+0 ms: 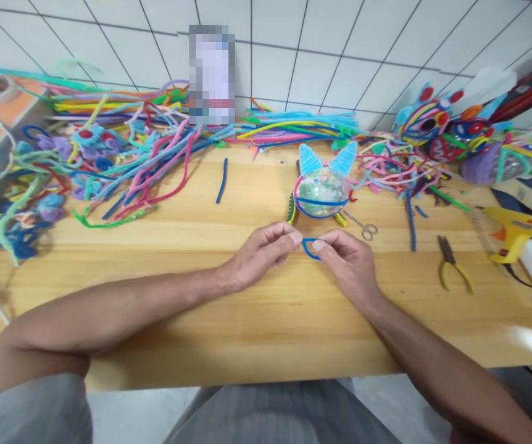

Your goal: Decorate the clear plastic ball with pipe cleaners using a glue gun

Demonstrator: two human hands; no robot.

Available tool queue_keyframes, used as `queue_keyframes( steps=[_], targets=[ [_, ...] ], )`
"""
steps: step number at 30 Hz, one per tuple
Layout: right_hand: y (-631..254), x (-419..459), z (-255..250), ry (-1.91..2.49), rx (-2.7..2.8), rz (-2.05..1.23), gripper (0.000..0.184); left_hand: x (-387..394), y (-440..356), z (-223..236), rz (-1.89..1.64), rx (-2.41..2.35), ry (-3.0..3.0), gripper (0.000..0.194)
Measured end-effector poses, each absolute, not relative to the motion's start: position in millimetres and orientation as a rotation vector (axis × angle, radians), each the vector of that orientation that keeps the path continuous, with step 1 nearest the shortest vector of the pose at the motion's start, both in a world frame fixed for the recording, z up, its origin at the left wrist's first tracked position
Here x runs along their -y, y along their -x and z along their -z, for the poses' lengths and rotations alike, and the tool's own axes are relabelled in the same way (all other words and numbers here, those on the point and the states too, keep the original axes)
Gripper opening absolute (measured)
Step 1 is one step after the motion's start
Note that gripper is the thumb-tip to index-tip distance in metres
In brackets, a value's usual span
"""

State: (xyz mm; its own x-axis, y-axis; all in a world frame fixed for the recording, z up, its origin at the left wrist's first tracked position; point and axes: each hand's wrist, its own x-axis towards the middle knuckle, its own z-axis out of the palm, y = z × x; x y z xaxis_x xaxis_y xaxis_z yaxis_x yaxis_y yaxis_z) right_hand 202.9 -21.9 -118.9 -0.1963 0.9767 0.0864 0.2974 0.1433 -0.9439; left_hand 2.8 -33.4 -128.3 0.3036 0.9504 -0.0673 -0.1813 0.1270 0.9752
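Note:
My left hand (266, 250) and my right hand (347, 262) meet over the middle of the wooden table (266, 320). Both pinch a short blue pipe cleaner (309, 248) that is bent into a small loop between the fingertips. Just behind the hands stands a clear ball figure (321, 192) with two light blue ears and a blue band round it. Small scissors (364, 227) lie to the right of the ball.
A big heap of coloured pipe cleaners (122, 148) lines the back and left. Finished figures (451, 132) sit at the back right. Yellow pliers (452, 264) and a yellow glue gun (518, 233) lie at the right. A loose blue pipe cleaner (221, 180) lies behind the hands.

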Motion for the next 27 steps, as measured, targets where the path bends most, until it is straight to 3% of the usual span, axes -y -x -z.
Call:
queue_keyframes(
  steps=[16,23,27],
  targets=[
    [-204.2,21.2,117.5,1.218,1.618,-1.221,0.023,30.8,-3.4,129.4,-0.928,-0.921,-1.127,0.037],
    [-208.3,13.8,124.9,1.169,1.351,-1.593,0.039,31.1,-1.3,124.7,-0.939,-0.937,-1.237,0.034],
    [-207.9,13.4,125.6,1.195,1.341,-1.681,0.031,31.2,-1.9,127.7,-0.958,-0.893,-1.242,0.036]
  ],
)
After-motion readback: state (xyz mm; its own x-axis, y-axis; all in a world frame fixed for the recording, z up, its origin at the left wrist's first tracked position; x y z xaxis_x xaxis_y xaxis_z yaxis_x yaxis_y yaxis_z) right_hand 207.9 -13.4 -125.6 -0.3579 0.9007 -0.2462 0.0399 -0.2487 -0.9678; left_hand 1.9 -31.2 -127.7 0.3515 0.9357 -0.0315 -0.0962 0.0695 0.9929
